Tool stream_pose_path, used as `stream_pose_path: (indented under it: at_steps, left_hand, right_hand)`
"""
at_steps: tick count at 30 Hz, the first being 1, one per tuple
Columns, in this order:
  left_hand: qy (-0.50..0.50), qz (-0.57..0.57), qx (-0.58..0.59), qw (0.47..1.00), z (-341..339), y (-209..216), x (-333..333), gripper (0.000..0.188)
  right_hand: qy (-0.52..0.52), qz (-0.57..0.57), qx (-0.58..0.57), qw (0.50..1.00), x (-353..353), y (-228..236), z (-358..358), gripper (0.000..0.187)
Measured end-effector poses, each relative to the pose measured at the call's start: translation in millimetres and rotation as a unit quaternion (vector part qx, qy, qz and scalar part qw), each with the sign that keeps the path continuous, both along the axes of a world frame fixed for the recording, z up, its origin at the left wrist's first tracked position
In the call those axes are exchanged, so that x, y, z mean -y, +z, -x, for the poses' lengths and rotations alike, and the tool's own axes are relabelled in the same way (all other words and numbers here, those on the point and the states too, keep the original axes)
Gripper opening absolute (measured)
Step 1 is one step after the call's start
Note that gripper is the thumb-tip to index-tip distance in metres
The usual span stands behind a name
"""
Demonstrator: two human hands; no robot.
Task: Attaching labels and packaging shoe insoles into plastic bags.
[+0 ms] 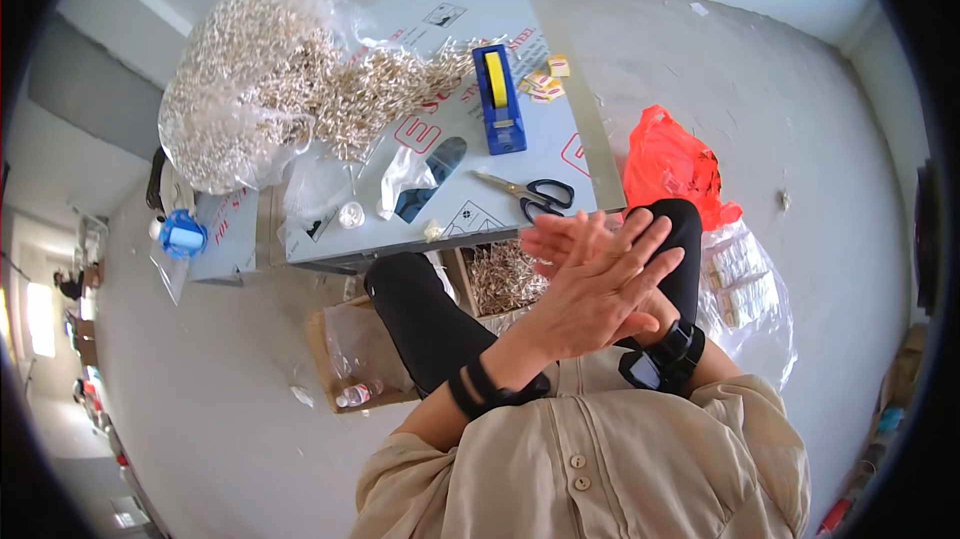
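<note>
Head: left hand [592,299] across right hand [556,241], seemingly touching.

One pair of scissors [517,190], one tape dispenser [502,129], one red bag [668,167] and two buttons [578,461] show.

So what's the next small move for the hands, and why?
Probably part them: the left hand lies across the right hand, fingers extended, with nothing visible held, so neither looks ready to grasp. The scissors lie on the table just beyond the fingertips, untouched, so separating first seems sensible.
</note>
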State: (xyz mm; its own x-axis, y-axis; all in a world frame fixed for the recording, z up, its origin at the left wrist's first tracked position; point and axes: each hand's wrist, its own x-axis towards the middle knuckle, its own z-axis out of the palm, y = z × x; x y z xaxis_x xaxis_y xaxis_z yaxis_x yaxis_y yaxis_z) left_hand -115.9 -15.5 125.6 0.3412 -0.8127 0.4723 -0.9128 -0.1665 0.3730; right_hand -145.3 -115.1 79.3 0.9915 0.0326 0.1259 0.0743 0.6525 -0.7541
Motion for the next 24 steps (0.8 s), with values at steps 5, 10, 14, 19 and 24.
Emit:
stream_pose_path:
  at_steps: [5,10,14,19,24]
  left_hand:
    - [-0.041,-0.02,-0.007,0.999,0,-32,18,0.059]
    - [0.08,-0.002,0.045,0.996,-26,-40,5,0.061]
    - [0.169,0.016,-0.012,0.985,-46,-61,-33,0.066]
    - [0.13,0.178,-0.35,0.91,-47,-58,-35,0.067]
    - [-0.045,0.08,-0.041,0.995,-10,-41,18,0.064]
  right_hand:
    - [0.025,-0.187,-0.145,0.971,0,16,11,0.043]
    - [0.091,-0.381,-0.186,0.901,6,-52,19,0.038]
    - [0.082,-0.026,-0.091,0.992,11,8,33,0.062]
    - [0.13,-0.224,-0.074,0.963,39,-11,22,0.051]
    - [0.013,-0.306,-0.179,0.935,20,-41,-1,0.057]
